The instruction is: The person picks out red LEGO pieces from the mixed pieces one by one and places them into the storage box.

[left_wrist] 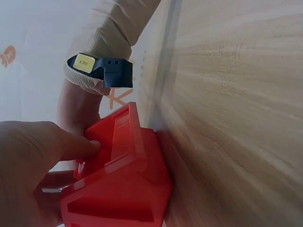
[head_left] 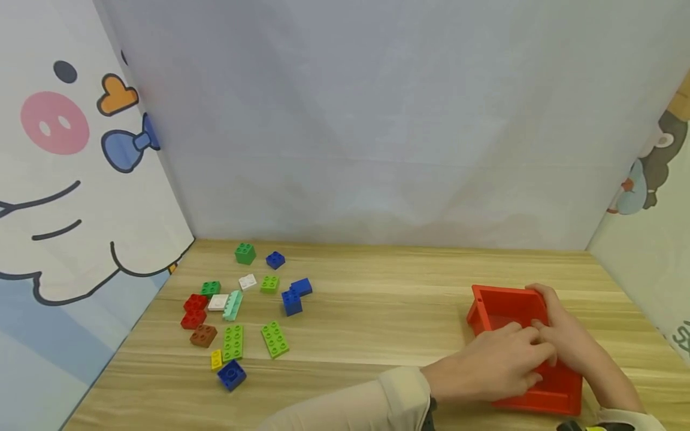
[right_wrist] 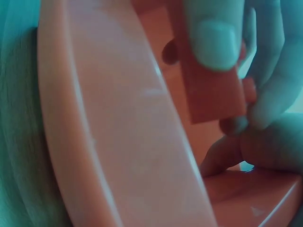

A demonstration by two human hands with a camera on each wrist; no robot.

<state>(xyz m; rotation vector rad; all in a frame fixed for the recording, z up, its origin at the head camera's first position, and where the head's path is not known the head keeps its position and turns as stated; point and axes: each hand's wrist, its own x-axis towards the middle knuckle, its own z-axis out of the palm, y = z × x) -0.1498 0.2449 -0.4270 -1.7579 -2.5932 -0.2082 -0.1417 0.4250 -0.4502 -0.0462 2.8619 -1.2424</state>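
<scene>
An open red plastic bin [head_left: 539, 402] stands on the table at the right. My left hand [head_left: 498, 362] reaches over it from the left. In the right wrist view a thumb and fingers coming from above pinch a small red toy building brick [right_wrist: 213, 97] with round studs; this appears to be my left hand. In the head view the brick is hidden against the red bin. My right hand [head_left: 566, 338] grips the bin's right side, with one finger over the far corner of the rim. Its palm side is hidden.
Loose building bricks lie scattered at the left, including a green one [head_left: 245, 254], a blue one [head_left: 232, 375], a brown one [head_left: 203, 336] and a lime plate-like one [head_left: 275, 339]. A pale cloth wall [head_left: 377, 149] closes off the table's [head_left: 377, 311] back.
</scene>
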